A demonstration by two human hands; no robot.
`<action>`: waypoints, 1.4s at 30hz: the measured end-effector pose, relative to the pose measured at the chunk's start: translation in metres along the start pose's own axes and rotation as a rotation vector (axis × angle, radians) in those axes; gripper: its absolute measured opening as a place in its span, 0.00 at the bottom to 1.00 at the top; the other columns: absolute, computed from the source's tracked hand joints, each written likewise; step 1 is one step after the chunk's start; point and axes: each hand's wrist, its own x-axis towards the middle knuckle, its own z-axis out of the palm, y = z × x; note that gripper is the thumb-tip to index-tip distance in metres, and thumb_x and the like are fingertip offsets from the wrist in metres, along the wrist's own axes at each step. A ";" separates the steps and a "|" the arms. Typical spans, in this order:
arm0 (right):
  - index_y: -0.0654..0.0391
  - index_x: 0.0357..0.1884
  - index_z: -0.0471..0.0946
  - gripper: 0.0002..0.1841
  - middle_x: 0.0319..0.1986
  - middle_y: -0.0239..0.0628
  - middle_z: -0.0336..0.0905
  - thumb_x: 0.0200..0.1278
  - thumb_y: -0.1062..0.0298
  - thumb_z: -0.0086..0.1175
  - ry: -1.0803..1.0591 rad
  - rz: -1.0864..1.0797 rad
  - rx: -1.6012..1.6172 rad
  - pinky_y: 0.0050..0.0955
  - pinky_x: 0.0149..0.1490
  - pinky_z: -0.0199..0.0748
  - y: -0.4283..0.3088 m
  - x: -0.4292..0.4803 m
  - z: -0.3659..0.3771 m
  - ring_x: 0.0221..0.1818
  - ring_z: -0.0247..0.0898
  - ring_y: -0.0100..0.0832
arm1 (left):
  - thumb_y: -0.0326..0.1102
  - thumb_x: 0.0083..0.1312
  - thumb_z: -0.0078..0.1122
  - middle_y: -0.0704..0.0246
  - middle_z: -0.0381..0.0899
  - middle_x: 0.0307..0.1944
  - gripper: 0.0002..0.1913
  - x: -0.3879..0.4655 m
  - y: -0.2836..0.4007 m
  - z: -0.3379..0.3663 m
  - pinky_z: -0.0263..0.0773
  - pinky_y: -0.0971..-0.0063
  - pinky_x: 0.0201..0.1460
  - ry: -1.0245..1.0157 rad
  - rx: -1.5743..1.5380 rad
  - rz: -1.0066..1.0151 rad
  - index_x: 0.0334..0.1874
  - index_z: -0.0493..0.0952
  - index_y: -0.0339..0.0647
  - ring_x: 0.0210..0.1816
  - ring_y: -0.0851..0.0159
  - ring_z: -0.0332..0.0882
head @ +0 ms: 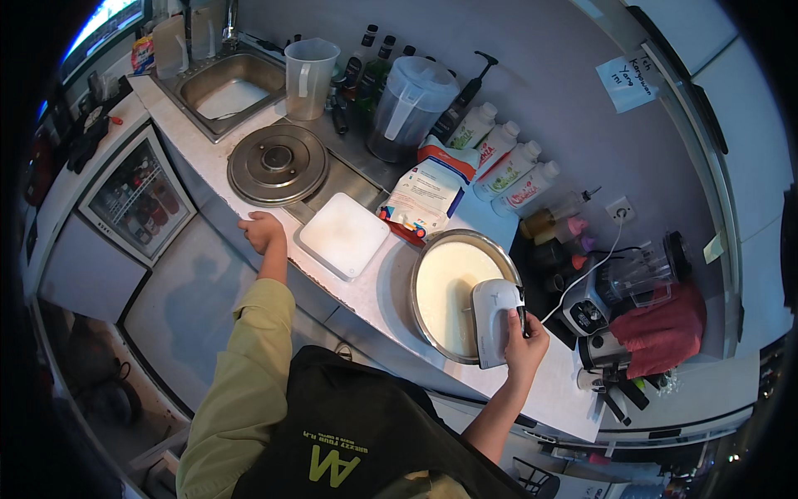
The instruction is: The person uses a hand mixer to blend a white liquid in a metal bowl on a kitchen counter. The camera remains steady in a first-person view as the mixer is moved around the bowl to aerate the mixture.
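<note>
My right hand [525,342] grips a white electric hand mixer [491,312] by its handle. The mixer is over a round metal pot [416,305] that holds a pale cream-coloured liquid [452,274]; its beaters are mostly hidden beneath the body. At the front edge of the counter, my left hand [265,232] has its fingers curled in, with nothing visible in them. It lies just below a round metal lid [277,165]. Between the lid and the pot sits a flat white kitchen scale [344,236], its top bare.
Behind the scale leans a printed plastic pouch [430,190]. Along the wall stand a lidded plastic pitcher [411,109], a plastic jug [310,81], and several white bottles [527,187]. A sink [227,93] is at the left. A blender [586,312], red cloth [661,330] and white cord [583,274] are at the right.
</note>
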 end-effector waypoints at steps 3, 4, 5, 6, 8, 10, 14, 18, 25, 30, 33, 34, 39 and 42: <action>0.68 0.37 0.84 0.18 0.23 0.31 0.79 0.62 0.58 0.68 -0.006 0.014 -0.003 0.22 0.33 0.66 0.000 0.001 -0.001 0.27 0.67 0.19 | 0.50 0.72 0.41 0.46 0.81 0.45 0.23 0.002 -0.001 0.003 0.79 0.46 0.44 0.004 -0.001 0.007 0.58 0.65 0.38 0.44 0.40 0.84; 0.68 0.37 0.84 0.18 0.23 0.31 0.79 0.62 0.58 0.68 -0.007 0.016 -0.003 0.22 0.33 0.66 0.001 0.001 -0.001 0.27 0.67 0.19 | 0.50 0.72 0.41 0.46 0.81 0.45 0.23 0.002 -0.002 0.004 0.79 0.46 0.44 0.007 -0.005 0.010 0.58 0.65 0.38 0.44 0.40 0.84; 0.68 0.37 0.84 0.18 0.23 0.31 0.79 0.62 0.58 0.68 -0.007 0.042 -0.014 0.22 0.33 0.66 0.001 0.001 -0.001 0.27 0.67 0.19 | 0.50 0.72 0.41 0.46 0.81 0.45 0.23 0.003 -0.002 0.005 0.79 0.46 0.44 0.003 0.006 0.004 0.58 0.65 0.38 0.44 0.40 0.84; 0.68 0.37 0.84 0.18 0.23 0.31 0.79 0.62 0.58 0.68 -0.009 0.023 0.005 0.22 0.33 0.66 0.001 0.001 -0.001 0.27 0.67 0.19 | 0.50 0.72 0.41 0.46 0.81 0.45 0.23 0.004 -0.003 0.006 0.79 0.46 0.44 0.007 -0.006 0.009 0.58 0.65 0.38 0.44 0.40 0.84; 0.68 0.37 0.84 0.18 0.23 0.31 0.79 0.62 0.58 0.68 -0.004 0.056 0.004 0.22 0.33 0.66 0.002 0.001 0.000 0.26 0.67 0.19 | 0.50 0.72 0.41 0.46 0.81 0.45 0.23 0.004 -0.002 0.006 0.79 0.46 0.44 0.002 0.012 -0.002 0.58 0.65 0.38 0.44 0.40 0.84; 0.68 0.36 0.84 0.19 0.22 0.31 0.79 0.62 0.57 0.68 -0.005 0.035 0.015 0.22 0.33 0.66 0.003 0.002 0.000 0.26 0.67 0.19 | 0.50 0.72 0.41 0.46 0.81 0.45 0.23 0.004 -0.003 0.006 0.79 0.46 0.44 0.003 0.000 0.003 0.58 0.65 0.38 0.44 0.40 0.84; 0.67 0.36 0.84 0.19 0.22 0.31 0.78 0.63 0.56 0.67 0.009 0.062 -0.022 0.22 0.31 0.64 0.007 0.003 -0.001 0.25 0.67 0.19 | 0.50 0.72 0.42 0.46 0.81 0.45 0.23 0.003 -0.003 0.006 0.79 0.46 0.44 0.010 0.008 0.003 0.58 0.65 0.38 0.43 0.40 0.84; 0.67 0.35 0.84 0.19 0.21 0.30 0.78 0.63 0.55 0.67 0.027 0.032 0.002 0.22 0.30 0.62 0.012 0.005 -0.003 0.24 0.66 0.19 | 0.51 0.72 0.42 0.47 0.81 0.45 0.23 0.005 -0.003 0.007 0.79 0.46 0.44 0.023 -0.007 0.015 0.57 0.65 0.38 0.43 0.40 0.84; 0.66 0.33 0.83 0.19 0.19 0.27 0.74 0.63 0.55 0.67 0.054 0.060 0.006 0.22 0.29 0.59 0.019 0.009 -0.008 0.23 0.62 0.18 | 0.51 0.72 0.42 0.46 0.81 0.46 0.24 0.004 -0.003 0.006 0.79 0.46 0.45 0.008 -0.010 0.002 0.58 0.65 0.38 0.44 0.41 0.84; 0.66 0.33 0.83 0.19 0.19 0.27 0.74 0.63 0.55 0.67 0.074 0.070 -0.001 0.22 0.29 0.59 0.021 0.010 -0.012 0.23 0.62 0.18 | 0.51 0.72 0.41 0.46 0.81 0.46 0.24 0.004 -0.003 0.005 0.79 0.46 0.45 -0.006 -0.017 0.010 0.59 0.65 0.38 0.44 0.41 0.83; 0.66 0.32 0.83 0.19 0.20 0.27 0.74 0.63 0.55 0.67 0.071 0.075 0.004 0.22 0.30 0.60 0.022 0.013 -0.012 0.24 0.63 0.18 | 0.51 0.72 0.41 0.46 0.80 0.47 0.24 0.004 -0.003 0.005 0.79 0.46 0.46 -0.006 -0.011 0.007 0.59 0.65 0.38 0.45 0.40 0.83; 0.66 0.32 0.83 0.19 0.20 0.27 0.75 0.63 0.56 0.67 0.066 0.071 -0.007 0.22 0.30 0.60 0.022 0.016 -0.013 0.24 0.63 0.18 | 0.51 0.72 0.41 0.46 0.80 0.47 0.24 0.004 -0.003 0.004 0.79 0.46 0.46 -0.010 -0.011 0.007 0.59 0.65 0.37 0.45 0.40 0.83; 0.66 0.32 0.83 0.19 0.20 0.27 0.74 0.62 0.56 0.67 0.049 0.045 -0.027 0.22 0.31 0.61 0.020 0.029 -0.011 0.24 0.63 0.18 | 0.51 0.72 0.41 0.46 0.81 0.46 0.24 0.002 -0.002 0.001 0.79 0.46 0.46 0.001 -0.013 0.010 0.59 0.65 0.37 0.45 0.40 0.83; 0.66 0.32 0.83 0.19 0.20 0.26 0.74 0.62 0.56 0.67 0.038 0.050 -0.017 0.22 0.31 0.61 0.018 0.038 -0.008 0.24 0.63 0.18 | 0.51 0.72 0.41 0.46 0.81 0.46 0.24 0.000 0.000 -0.001 0.79 0.46 0.46 0.005 -0.004 0.003 0.58 0.65 0.37 0.45 0.40 0.83</action>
